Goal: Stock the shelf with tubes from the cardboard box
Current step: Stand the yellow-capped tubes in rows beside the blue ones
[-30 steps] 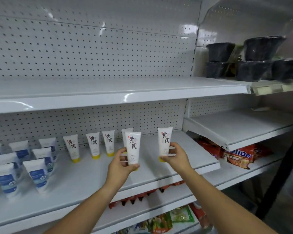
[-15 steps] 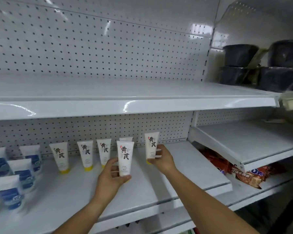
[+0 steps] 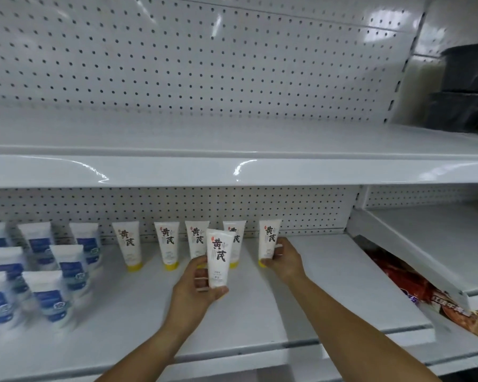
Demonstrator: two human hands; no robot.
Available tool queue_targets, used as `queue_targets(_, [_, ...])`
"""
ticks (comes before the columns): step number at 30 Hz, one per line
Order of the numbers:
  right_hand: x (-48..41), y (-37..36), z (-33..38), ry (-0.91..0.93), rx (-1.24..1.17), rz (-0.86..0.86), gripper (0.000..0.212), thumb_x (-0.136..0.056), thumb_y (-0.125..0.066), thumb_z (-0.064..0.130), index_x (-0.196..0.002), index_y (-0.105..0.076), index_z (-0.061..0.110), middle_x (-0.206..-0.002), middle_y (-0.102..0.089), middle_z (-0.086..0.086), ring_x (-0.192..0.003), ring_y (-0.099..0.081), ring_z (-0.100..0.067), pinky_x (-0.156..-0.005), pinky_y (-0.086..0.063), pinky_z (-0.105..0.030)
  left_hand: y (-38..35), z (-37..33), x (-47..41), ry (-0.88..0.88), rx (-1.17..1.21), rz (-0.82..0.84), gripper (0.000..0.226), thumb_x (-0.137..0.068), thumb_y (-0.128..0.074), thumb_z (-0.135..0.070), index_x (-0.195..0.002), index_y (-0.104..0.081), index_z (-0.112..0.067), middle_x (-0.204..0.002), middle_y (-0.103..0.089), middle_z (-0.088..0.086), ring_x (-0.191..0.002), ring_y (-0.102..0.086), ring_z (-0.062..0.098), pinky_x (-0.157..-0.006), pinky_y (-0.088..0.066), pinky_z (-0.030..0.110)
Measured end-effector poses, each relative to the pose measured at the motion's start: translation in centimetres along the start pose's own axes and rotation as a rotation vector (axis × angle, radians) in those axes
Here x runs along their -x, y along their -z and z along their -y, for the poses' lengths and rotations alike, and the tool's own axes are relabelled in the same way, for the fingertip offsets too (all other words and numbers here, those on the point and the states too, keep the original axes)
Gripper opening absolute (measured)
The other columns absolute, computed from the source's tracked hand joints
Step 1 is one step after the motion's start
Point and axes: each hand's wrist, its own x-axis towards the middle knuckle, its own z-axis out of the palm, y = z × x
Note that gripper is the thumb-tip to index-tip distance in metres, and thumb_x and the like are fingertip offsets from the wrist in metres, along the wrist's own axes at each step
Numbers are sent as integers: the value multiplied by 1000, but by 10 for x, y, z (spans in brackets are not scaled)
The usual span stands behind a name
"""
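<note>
My left hand [image 3: 195,292] grips a white tube with black characters [image 3: 217,260], upright, a little in front of the back row. My right hand [image 3: 283,260] holds another white tube with a yellow cap [image 3: 268,239] at its lower part, standing at the right end of the back row on the white shelf [image 3: 329,285]. Several like tubes [image 3: 129,245] stand cap-down along the pegboard back. The cardboard box is out of view.
Blue-and-white tubes [image 3: 66,267] crowd the shelf's left part. Another white shelf [image 3: 232,166] overhangs above. Red snack bags [image 3: 414,290] lie on a lower shelf at right, under a slanted shelf [image 3: 431,244]. Dark tubs [image 3: 464,89] sit upper right.
My right hand has carried its tube back to the end of the back row. My left hand kept its tube in front. The view shifted right and closer.
</note>
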Motion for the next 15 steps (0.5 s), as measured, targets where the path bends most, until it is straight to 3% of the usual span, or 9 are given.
queue_targets(7, [-12, -11, -7, -2, -7, 16, 52, -70, -82, 6, -113, -56, 20, -99, -69, 0, -91, -67, -17, -75, -49, -20, -3, -1, 4, 18, -21, -31, 67, -66, -88, -9, -112, -53, -43, -98, -70, -6, -83, -68, 4, -68, -53, 17])
queue_targets(11, [-16, -14, -12, 3, -15, 21, 49, -68, -82, 9, -108, -57, 23, -99, -70, 0, -93, -69, -17, -84, -56, -33, -7, -5, 8, 3, -38, -42, 68, -65, -88, -8, -112, -53, -43, -97, -70, -6, -82, -67, 2, -68, -53, 16])
queue_targets(15, [-15, -16, -13, -5, 15, 14, 46, -69, -79, 16, -109, -59, 25, -92, -70, 8, -83, -67, -7, -70, -52, -18, -11, -10, 10, -11, -39, -55, 69, -66, -87, -7, -112, -53, -45, -98, -70, -9, -83, -66, -1, -67, -52, 13])
